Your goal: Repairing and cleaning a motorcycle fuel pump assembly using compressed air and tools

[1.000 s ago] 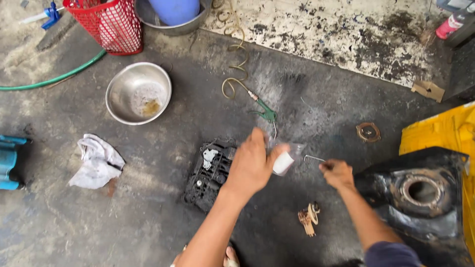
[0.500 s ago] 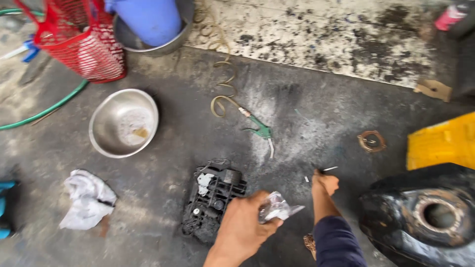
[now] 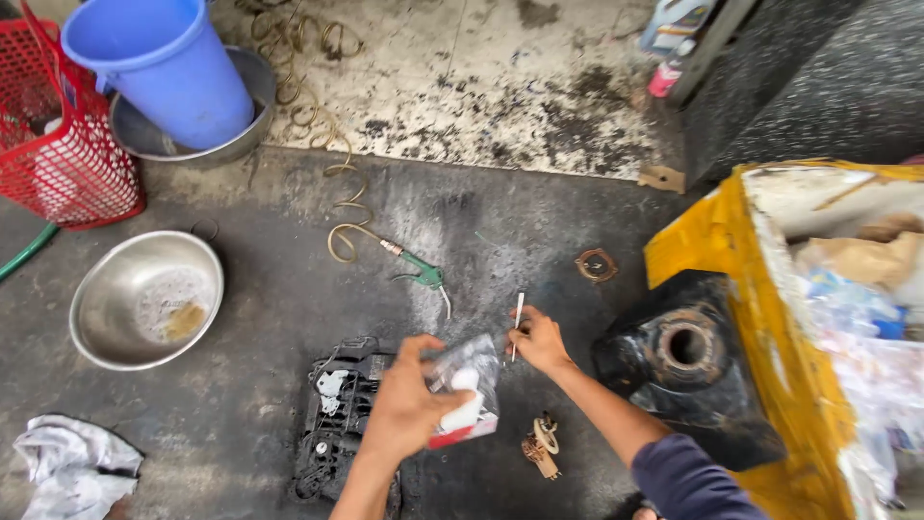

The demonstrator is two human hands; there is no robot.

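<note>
My left hand grips a small clear plastic packet with a white part and a red strip inside. My right hand pinches a thin white stick upright, just right of the packet. Below my left hand a black machine part with wires lies on the dark oily floor. A small brown fitting lies on the floor between my forearms.
A black fuel tank sits right of my right hand, against a yellow bin. A green air blow gun on a coiled hose, a rusty ring, a steel bowl, blue bucket, red basket and white rag lie around.
The camera has swung right and forward, bringing the yellow bin into view. My left hand has lifted the packet slightly; my right hand has raised the white stick beside it.
</note>
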